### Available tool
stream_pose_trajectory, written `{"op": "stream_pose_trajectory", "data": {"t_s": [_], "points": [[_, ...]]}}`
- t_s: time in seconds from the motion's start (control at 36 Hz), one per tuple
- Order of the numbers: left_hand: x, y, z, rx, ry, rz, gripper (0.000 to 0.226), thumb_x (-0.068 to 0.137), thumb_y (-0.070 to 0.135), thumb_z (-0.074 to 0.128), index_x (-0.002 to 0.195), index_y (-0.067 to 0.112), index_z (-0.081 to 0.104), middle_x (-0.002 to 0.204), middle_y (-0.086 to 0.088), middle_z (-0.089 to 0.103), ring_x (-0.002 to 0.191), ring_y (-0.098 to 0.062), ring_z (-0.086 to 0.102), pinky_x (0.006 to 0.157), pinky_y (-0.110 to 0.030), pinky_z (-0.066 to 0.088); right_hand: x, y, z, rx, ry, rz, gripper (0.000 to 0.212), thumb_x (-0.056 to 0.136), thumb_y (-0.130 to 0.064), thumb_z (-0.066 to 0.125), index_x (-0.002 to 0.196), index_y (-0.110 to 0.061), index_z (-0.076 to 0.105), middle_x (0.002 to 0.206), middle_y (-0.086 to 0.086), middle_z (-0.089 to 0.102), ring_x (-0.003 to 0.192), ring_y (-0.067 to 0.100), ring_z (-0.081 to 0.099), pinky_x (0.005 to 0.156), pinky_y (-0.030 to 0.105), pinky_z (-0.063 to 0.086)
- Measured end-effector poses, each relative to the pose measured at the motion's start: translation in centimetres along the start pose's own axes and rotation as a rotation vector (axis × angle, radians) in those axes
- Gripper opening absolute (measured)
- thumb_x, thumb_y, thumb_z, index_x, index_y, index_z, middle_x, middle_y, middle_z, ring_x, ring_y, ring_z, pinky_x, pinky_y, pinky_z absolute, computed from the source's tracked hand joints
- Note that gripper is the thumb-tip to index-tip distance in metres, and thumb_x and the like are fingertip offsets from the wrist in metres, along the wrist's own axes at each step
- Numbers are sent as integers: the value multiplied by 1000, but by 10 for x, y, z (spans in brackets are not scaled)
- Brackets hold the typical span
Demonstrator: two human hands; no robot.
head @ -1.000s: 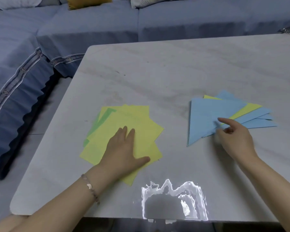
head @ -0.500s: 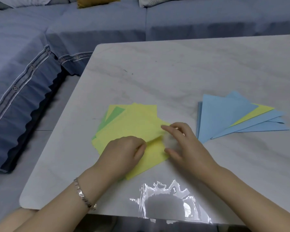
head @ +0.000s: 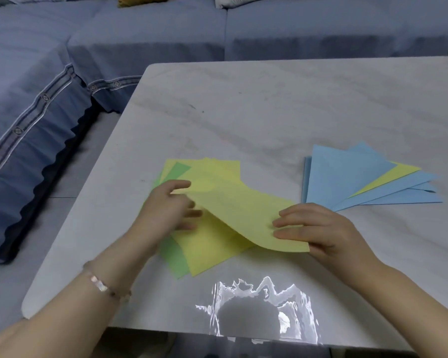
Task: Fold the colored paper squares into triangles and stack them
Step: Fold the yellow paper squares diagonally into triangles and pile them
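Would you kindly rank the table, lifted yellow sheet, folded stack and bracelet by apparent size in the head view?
1. table
2. lifted yellow sheet and folded stack, about alike
3. bracelet

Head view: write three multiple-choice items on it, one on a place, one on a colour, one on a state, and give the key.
1. Where does the stack of folded triangles lie on the table?
A) right of the pile of unfolded squares
B) left of it
C) on top of it

2. What colour is the raised sheet?
A) blue
B) yellow
C) red

3. How is that sheet held?
A) flat under one palm
B) by one hand only
C) pinched at opposite ends by both hands

Key:
1 A, the triangles fan out to the right, apart from the pile.
2 B, the sheet is plainly yellow.
3 C, the left hand and the right hand each pinch an end, and the sheet curves above the pile.
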State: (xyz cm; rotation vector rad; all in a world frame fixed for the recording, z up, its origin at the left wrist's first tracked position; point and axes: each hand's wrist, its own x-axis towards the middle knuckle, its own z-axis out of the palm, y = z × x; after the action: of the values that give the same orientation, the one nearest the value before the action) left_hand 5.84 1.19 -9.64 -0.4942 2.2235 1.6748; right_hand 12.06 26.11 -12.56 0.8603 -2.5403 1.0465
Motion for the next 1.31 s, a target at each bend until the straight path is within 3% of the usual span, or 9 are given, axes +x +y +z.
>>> {"op": "stream_pose_trajectory", "data": {"t_s": [0.08,0.17,0.31,0.42,0.58,0.72,0.86,1.0,1.31], "points": [[15,10,-7,-314,-182,-308,17,86,17,44,98,7,50,83,-16,59,57,-26,59,51,-30,51,-2,-2,1,1,-46,-17,54,99,-33,29,85,-9,76,95,0,71,93,17,61,74,29,50],[28,15,-5,-211,-278,-397,34,87,38,52,98,6,51,75,-12,59,60,-23,49,56,-29,37,-2,-3,4,-24,-100,-48,55,100,-32,27,85,-12,76,95,-3,71,93,18,63,74,32,52],[35,14,14,353,-283,-169,27,76,31,73,93,10,64,84,-6,65,70,-21,59,67,-27,48,-3,-9,7,-53,-220,-69,52,97,-37,30,85,-16,76,91,-8,72,94,16,62,77,28,48],[31,9,26,490,-221,99,19,79,14,69,70,10,52,63,-5,48,57,-17,44,57,-23,34,-1,-15,6,56,-279,34,47,94,-43,35,92,-14,73,88,-6,70,90,5,55,81,20,38],[5,11,37,500,-313,413,32,93,21,51,62,13,45,54,9,34,46,-7,29,44,-18,23,8,-16,4,196,15,306,20,85,-33,58,74,-17,64,86,-13,53,81,-1,48,76,10,36],[-18,18,40,421,-488,413,37,96,24,44,68,0,46,61,-2,36,57,-13,32,52,-25,25,26,-21,0,148,154,523,11,67,-51,59,65,-40,59,111,-24,49,103,-12,44,81,0,29],[-30,21,42,333,-424,385,39,96,29,42,60,16,33,55,7,26,50,-9,24,46,-22,21,32,-24,1,322,158,632,17,65,-37,75,58,-24,65,66,-11,66,67,1,58,60,8,39],[-32,14,48,162,-236,417,14,80,22,68,72,34,65,60,14,54,55,-1,47,57,-9,40,30,-26,9,358,265,691,18,62,-26,79,60,-26,62,56,-6,60,53,2,50,51,11,37],[-44,11,49,55,-130,433,29,72,8,75,73,37,71,58,16,61,57,1,52,59,-3,39,25,-36,4,481,346,664,30,70,-7,75,72,-36,68,67,-16,67,59,-3,56,62,3,40]]}}
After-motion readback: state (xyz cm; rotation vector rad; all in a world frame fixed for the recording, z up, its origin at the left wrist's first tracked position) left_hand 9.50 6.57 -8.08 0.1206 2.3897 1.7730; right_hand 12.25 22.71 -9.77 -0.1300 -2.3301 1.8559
